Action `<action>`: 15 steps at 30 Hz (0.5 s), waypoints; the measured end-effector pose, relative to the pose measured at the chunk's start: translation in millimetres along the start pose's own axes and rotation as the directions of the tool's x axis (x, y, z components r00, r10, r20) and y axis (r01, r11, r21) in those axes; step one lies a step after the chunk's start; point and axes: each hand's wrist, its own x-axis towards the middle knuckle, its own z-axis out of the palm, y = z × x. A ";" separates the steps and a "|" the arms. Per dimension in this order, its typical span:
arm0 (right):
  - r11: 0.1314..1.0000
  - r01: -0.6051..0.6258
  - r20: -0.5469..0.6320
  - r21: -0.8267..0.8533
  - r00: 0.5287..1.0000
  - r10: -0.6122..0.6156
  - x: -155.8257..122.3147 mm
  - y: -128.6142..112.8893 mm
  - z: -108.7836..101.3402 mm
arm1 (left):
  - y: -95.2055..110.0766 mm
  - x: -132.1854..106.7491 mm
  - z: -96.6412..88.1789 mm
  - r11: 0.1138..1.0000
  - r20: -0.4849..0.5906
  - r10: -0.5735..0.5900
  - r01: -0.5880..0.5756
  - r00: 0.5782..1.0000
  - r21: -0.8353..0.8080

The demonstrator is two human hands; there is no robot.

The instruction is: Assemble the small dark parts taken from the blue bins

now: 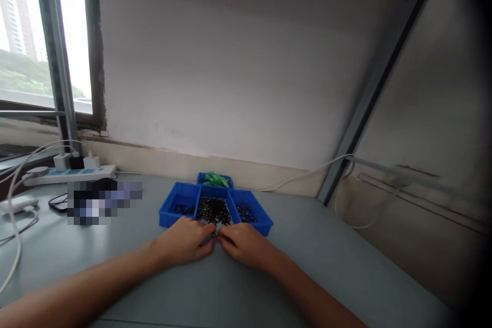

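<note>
My left hand (188, 240) is closed in a pinch, with a small dark part (213, 234) showing at its fingertips. Close beside it, my right hand (246, 243) also pinches, its fingertips almost meeting the left ones; what it grips is too small to make out. Just beyond both hands lies a heap of small black and metallic pieces (213, 209) between blue bins. The left blue bin (167, 215) contains some black parts (185, 209). Small metallic pieces (245, 212) lie in the right blue bin (262, 218).
Behind them stands another blue bin (200, 182) with green packets (216, 179). On the left are a white power strip (103, 171) with plugs, loose white cables (15, 220) and a blurred-out item (96, 200). A slanted metal post (346, 148) rises at the right.
</note>
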 end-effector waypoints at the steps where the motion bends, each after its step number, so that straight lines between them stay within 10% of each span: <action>1: 1.000 -0.001 0.005 0.001 1.000 0.001 -0.1 0.1 -0.1 | -0.1 -0.1 0.3 1.000 -0.001 -0.004 0.004 1.000 0.002; 15: 1.000 -0.025 0.054 -0.007 0.998 0.025 -0.7 -0.6 -1.9 | 0.4 -0.2 -2.0 1.000 0.001 -0.025 0.025 1.000 -0.008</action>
